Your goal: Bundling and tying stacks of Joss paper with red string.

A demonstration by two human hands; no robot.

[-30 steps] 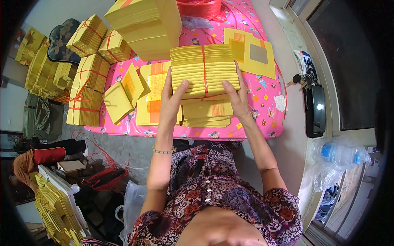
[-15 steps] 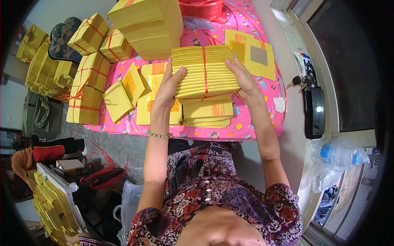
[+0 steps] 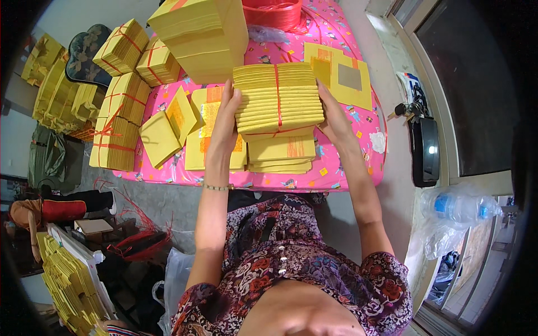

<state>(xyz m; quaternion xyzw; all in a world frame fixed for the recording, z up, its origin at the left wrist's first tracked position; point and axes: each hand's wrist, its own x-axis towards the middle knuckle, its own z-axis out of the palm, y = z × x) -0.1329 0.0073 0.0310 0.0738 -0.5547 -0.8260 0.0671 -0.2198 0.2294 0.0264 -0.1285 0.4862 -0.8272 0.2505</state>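
Note:
A thick bundle of folded yellow paper [image 3: 258, 106], tied crosswise with red plastic string, sits between my two hands over the front of the table. My left hand [image 3: 226, 120] presses against its left side, fingers and thumb along the edge. On the opposite side my right hand [image 3: 336, 117] bears on it, fingers partly hidden behind. Beneath the bundle lies a low pile of yellow paper sheets [image 3: 280, 151] with an orange patch. Left of that are more yellow sheets with gold and orange squares [image 3: 210, 120], one partly behind my left hand.
Tied yellow bundles [image 3: 120, 98] stand stacked at the left of the pink patterned table [image 3: 358, 162]. A tall yellow paper stack [image 3: 202, 45] rises behind. Red string coils [image 3: 272, 15] lie at the back. Loose sheets [image 3: 356, 84] lie right. Another person [image 3: 61, 210] is at lower left.
My thumbs have slid off the bundle's front face toward its sides, and my right hand has dropped slightly. The bundle has barely moved in the view.

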